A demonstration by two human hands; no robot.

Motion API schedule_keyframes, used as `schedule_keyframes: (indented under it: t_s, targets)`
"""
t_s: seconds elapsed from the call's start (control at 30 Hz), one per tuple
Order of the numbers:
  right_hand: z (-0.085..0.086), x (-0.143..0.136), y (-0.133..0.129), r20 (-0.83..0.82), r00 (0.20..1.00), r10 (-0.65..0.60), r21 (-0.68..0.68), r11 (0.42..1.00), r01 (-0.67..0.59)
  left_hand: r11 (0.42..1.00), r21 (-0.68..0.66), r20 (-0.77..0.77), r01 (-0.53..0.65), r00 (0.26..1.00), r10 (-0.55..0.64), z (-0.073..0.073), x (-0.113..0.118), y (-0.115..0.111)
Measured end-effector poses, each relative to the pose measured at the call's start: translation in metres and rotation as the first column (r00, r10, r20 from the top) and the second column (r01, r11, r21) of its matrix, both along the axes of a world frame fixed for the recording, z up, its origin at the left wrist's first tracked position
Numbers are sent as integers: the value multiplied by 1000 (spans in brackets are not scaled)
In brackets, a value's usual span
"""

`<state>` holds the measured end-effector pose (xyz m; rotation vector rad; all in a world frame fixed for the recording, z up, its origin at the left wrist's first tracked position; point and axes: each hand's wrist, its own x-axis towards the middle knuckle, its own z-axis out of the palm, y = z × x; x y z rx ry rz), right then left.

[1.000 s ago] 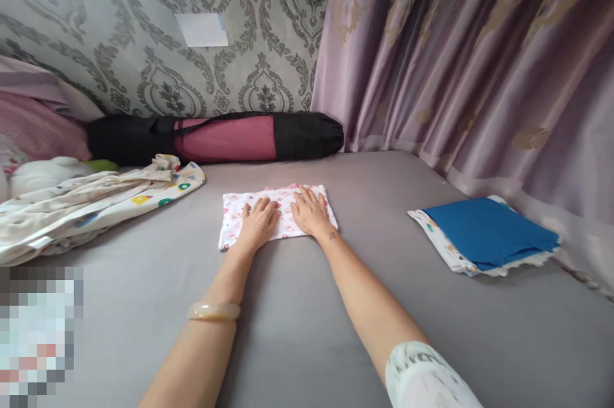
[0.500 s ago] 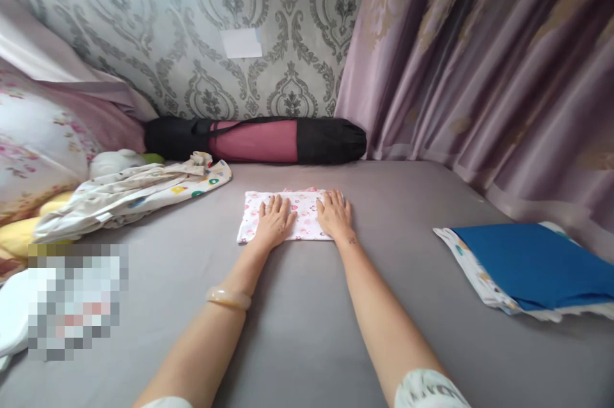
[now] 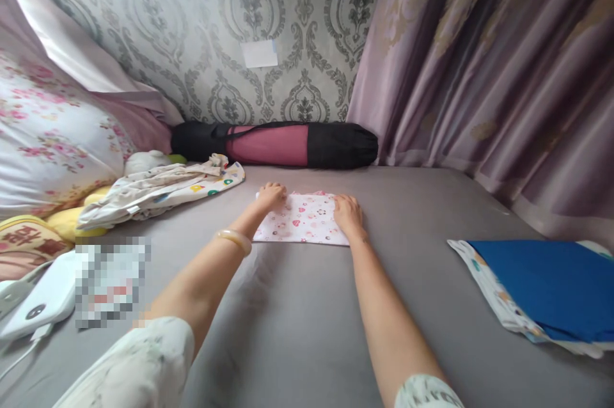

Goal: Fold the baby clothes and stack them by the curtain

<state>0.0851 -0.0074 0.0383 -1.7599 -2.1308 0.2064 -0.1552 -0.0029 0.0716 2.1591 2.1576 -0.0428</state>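
Note:
A folded white cloth with pink and red prints (image 3: pixel 307 219) lies flat on the grey bed sheet (image 3: pixel 297 318) in front of me. A bit of pink frill shows along its far edge. My left hand (image 3: pixel 272 196) is at the cloth's far left corner, its fingers curled down and closed on the edge; slight blur softens them. On the opposite side, my right hand (image 3: pixel 348 212) has bent fingers closed around the far right corner. The fingertips of both hands are partly hidden.
Rightward lies a folded stack with blue cloth (image 3: pixel 542 286) on top. A crumpled patterned garment (image 3: pixel 163 194), a floral pillow (image 3: pixel 52 133) and a white power bank (image 3: pixel 48 296) with a cable are at left. A black and pink roll bag (image 3: pixel 268 144) rests against the wall.
Both hands lay flat on the cloth before. My left hand has moved outward and away to the far left corner, and my right-hand fingers have bent at the right edge. The view has shifted left.

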Motion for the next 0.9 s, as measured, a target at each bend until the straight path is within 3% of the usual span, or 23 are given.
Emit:
schedule_keyframes:
  t_s: [0.3,0.57,0.77,0.9]
  targets:
    - [-6,6,8,18,995,-98,-29,995,99,966,-244,79,82,995,-64,2,-29,33]
    - [-1,8,10,-28,996,-79,39,996,80,932,-345,86,109,993,-85,6,-31,45]
    - [20,15,13,-111,993,-47,-37,998,44,947,-282,125,152,985,-121,13,-35,35]
    - [43,25,12,-242,970,2,-71,997,-20,946,-221,230,235,956,-184,37,-43,19]
